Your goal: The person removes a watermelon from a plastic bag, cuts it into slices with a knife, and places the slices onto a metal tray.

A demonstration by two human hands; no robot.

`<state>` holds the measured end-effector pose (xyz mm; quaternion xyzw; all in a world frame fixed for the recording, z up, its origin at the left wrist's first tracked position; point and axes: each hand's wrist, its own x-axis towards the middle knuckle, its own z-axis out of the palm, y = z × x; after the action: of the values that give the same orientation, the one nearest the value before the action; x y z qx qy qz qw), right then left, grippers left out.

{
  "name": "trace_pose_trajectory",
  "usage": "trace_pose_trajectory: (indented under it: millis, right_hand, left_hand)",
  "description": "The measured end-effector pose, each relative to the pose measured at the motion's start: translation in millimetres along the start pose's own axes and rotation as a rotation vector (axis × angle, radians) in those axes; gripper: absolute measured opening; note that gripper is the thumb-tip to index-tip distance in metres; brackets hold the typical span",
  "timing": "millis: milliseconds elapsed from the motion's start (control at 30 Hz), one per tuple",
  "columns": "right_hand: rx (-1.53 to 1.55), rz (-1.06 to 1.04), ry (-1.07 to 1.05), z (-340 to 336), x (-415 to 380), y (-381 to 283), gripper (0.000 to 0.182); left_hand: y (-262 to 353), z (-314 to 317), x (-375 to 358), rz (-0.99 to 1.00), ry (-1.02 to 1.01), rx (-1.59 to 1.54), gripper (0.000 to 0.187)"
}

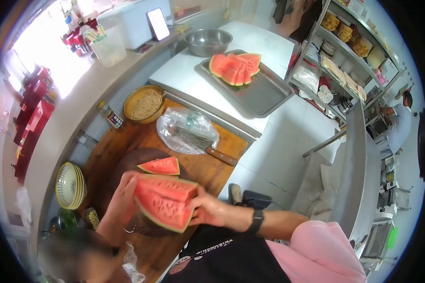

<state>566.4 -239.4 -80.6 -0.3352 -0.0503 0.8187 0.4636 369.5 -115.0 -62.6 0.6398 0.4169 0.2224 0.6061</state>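
Both my hands hold a large piece of watermelon [167,203] over a dark round cutting board [144,155]. My left hand [123,198] grips its left end, the fingers partly blurred. The fingers of my right hand [207,207] are pressed on the right edge, with a black band on the wrist. A smaller watermelon slice [160,166] lies on the board just beyond the piece. Farther off, cut watermelon slices [235,69] rest at one end of a grey metal tray [264,96]. A wooden-handled knife [220,155] lies by a clear plastic bag [186,129].
A yellow bowl of noodles [145,104] and a bottle [111,115] stand beyond the board. Stacked bowls [70,185] are at the left. A metal bowl [208,42] sits near the tray. A co-worker [397,125] is at the far right. A blurred head covers the lower left.
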Motion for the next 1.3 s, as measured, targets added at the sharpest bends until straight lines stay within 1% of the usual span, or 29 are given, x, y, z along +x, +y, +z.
trace_pose_trajectory:
  millis: [67, 133, 200, 267, 300, 367, 433, 467, 500, 567, 633, 667, 700, 767, 800, 833, 900, 933, 967, 1000, 1033, 1067, 1100, 1133, 1167, 1200, 1233, 1267, 1300]
  right_hand:
    - [0.033, -0.084, 0.017, -26.4, -14.1, -33.9, 0.064]
    - [0.028, -0.212, 0.054, -48.8, -36.2, -77.8, 0.057]
    - [-0.004, -0.352, 0.077, -72.3, -58.5, -126.7, 0.055]
    - [-0.014, -0.467, 0.107, -102.4, -71.7, -171.7, 0.056]
    - [-0.017, -0.529, 0.149, -116.4, -75.4, -192.1, 0.056]
    - [-0.021, -0.535, 0.178, -146.1, -80.3, -235.4, 0.055]
    - [-0.04, -0.543, 0.212, -169.3, -78.5, -268.1, 0.054]
    - [-0.045, -0.522, 0.23, -180.7, -76.2, -282.3, 0.051]
    - [-0.05, -0.496, 0.248, -191.6, -73.6, -294.6, 0.049]
    - [0.009, -0.453, 0.256, -210.2, -64.2, -310.6, 0.052]
    - [-0.07, -0.375, 0.177, -229.8, -53.6, -322.0, 0.051]
    - [-0.101, -0.297, 0.184, -236.6, -52.4, -329.1, 0.046]
    - [-0.092, -0.292, 0.182, -245.9, -49.6, -333.1, 0.046]
    - [-0.261, -0.064, 0.224, -265.3, -42.1, -338.3, 0.04]
    - [-0.328, 0.001, 0.202, -268.9, -44.0, -342.0, 0.035]
    - [-0.324, 0.008, 0.199, -270.0, -45.2, -347.6, 0.035]
    - [-0.641, 0.186, 0.238, -269.5, -44.1, -358.3, 0.032]
    - [-0.698, 0.209, 0.252, -272.4, -41.8, -361.0, 0.03]
    - [-0.702, 0.218, 0.246, -273.0, -40.2, -363.2, 0.03]
    - [-0.875, 0.23, 0.298, -272.3, -39.5, -365.8, 0.032]
    - [-1.05, 0.241, 0.349, -270.7, -39.6, -368.3, 0.035]
    - [-1.055, 0.25, 0.342, -266.6, -42.9, -370.9, 0.035]
    - [-1.306, 0.131, 0.435, -259.0, -49.0, -374.1, 0.03]
    - [-1.553, 0.0, 0.521, -253.5, -53.4, -374.4, 0.026]
    - [-1.629, -0.281, 0.555, -253.4, -57.8, -367.5, 0.024]
    - [-1.682, -0.571, 0.569, -253.0, -62.5, -355.2, 0.022]
    - [-1.503, -0.649, 0.494, -245.4, -68.0, -342.0, 0.021]
    - [-1.317, -0.704, 0.403, -231.0, -71.1, -324.2, 0.022]
    - [-1.312, -0.675, 0.332, -212.7, -71.8, -302.6, 0.022]
  left_hand:
    - [52.6, 40.5, 37.7, -0.124, -0.054, -0.12, 0.023]
    - [54.3, 61.6, 104.0, 0.151, -0.238, 0.139, 0.022]
    - [93.2, 119.5, 154.2, 0.026, -0.26, -0.161, 0.021]
    - [102.7, 163.5, 221.8, -0.142, -0.328, -0.288, 0.019]
    - [114.0, 187.3, 245.9, -0.168, -0.344, -0.265, 0.018]
    - [121.0, 228.9, 295.7, -0.205, -0.362, -0.264, 0.021]
    - [125.1, 257.8, 334.6, -0.299, -0.354, -0.158, 0.029]
    - [124.3, 266.5, 350.7, -0.301, -0.352, -0.157, 0.029]
    - [120.6, 273.5, 365.8, -0.36, -0.375, -0.149, 0.033]
    - [102.6, 281.0, 391.0, -0.433, -0.393, -0.139, 0.037]
    - [87.9, 281.0, 405.2, -0.52, -0.359, -0.215, 0.039]
    - [80.8, 278.8, 410.3, -0.551, -0.351, -0.201, 0.037]
    - [78.1, 277.9, 412.3, -0.56, -0.348, -0.197, 0.037]
    - [72.2, 277.6, 414.3, -0.55, -0.366, -0.161, 0.037]
    - [83.0, 280.2, 406.1, -0.54, -0.335, -0.121, 0.034]
    - [78.8, 277.3, 411.2, -0.548, -0.331, -0.121, 0.034]
    - [60.4, 263.7, 428.8, -0.111, -0.568, 0.422, 0.029]
    - [48.6, 262.3, 442.7, -0.12, -0.561, 0.419, 0.029]
    - [36.2, 261.8, 460.2, -0.064, -0.627, 0.653, 0.026]
    - [29.4, 261.0, 467.8, -0.005, -0.688, 0.888, 0.028]
    - [45.2, 260.8, 456.8, -0.012, -0.679, 0.881, 0.028]
    - [62.2, 257.6, 446.3, 0.263, -0.683, 1.068, 0.029]
    - [77.5, 254.4, 434.0, 0.544, -0.674, 1.247, 0.031]
    - [82.6, 241.4, 423.3, 0.703, -0.621, 1.216, 0.032]
    - [84.2, 229.8, 407.3, 0.686, -0.613, 1.214, 0.032]
    - [91.3, 217.5, 378.7, 0.518, -0.416, 1.017, 0.027]
    - [100.6, 199.3, 349.8, 0.342, -0.207, 0.824, 0.024]
    - [112.7, 175.5, 319.5, 0.219, -0.184, 0.755, 0.027]
    - [115.7, 150.2, 289.3, 0.09, -0.156, 0.68, 0.031]
